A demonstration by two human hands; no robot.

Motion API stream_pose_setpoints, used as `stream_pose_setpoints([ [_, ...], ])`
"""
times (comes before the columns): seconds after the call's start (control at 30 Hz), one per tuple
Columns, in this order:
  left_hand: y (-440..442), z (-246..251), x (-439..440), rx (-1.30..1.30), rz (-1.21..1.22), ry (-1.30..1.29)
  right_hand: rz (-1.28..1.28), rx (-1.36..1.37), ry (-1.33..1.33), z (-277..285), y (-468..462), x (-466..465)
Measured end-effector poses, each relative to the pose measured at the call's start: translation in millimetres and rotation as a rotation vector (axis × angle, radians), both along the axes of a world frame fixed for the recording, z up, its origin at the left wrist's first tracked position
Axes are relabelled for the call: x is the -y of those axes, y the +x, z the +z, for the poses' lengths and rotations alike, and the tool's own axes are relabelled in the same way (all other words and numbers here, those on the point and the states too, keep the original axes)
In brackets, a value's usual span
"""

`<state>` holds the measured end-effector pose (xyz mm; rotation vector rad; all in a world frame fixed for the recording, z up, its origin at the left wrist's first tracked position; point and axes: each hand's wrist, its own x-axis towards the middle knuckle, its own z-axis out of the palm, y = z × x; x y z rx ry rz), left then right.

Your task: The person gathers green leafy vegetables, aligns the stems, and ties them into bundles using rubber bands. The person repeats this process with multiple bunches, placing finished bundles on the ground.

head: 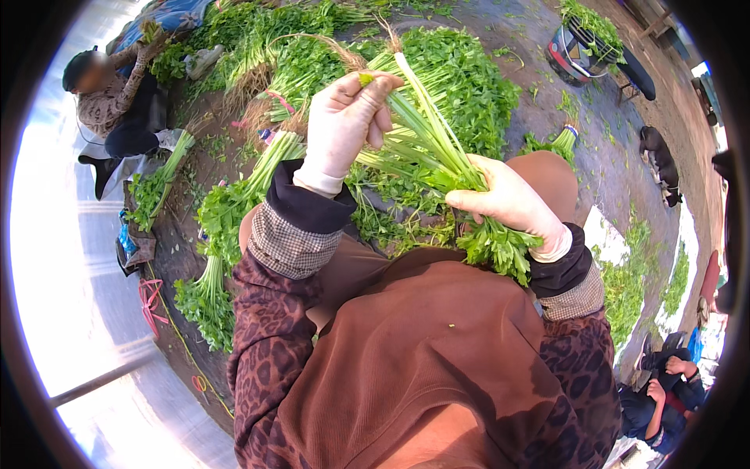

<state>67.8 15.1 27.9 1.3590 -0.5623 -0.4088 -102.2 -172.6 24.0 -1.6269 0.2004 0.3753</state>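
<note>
My right hand (pixel 508 198), in a thin pale glove, is closed around a bunch of green celery stalks (pixel 436 135). The leafy end hangs below that hand, while the pale stalk bases and roots point up and away from me. My left hand (pixel 351 120), also gloved, is beside the upper stalks. Its thumb and fingers pinch a small yellow-green piece of leaf or stem (pixel 366 78). Behind both hands lies a large heap of loose celery (pixel 463 76) with leaves and roots. At my left knee lie tied celery bunches (pixel 272 161).
A person (pixel 111 99) sits at the far left holding celery. Beyond the heap stands a bucket (pixel 571 55) with a crate and greens on top. A dog (pixel 661 161) lies at the right. Pink ties (pixel 151 302) lie by the plastic sheeting (pixel 88 252). Another person (pixel 662 393) is at lower right.
</note>
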Motion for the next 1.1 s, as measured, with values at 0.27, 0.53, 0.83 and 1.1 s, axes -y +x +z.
stream_pose_setpoints([
  [0.27,96,-10,-65,-0.042,0.117,-0.428,0.075,-0.077,0.168,22,-13,15],
  [0.53,0,-10,-4,-0.188,-0.848,-0.14,0.176,-0.121,0.284,18,-16,28],
  [0.83,77,4,-55,-0.1,0.077,-0.43,0.022,-0.023,0.318,-9,-22,40],
  [1.1,26,-35,9,0.554,0.061,0.398,-0.023,-0.052,0.296,-9,-11,28],
])
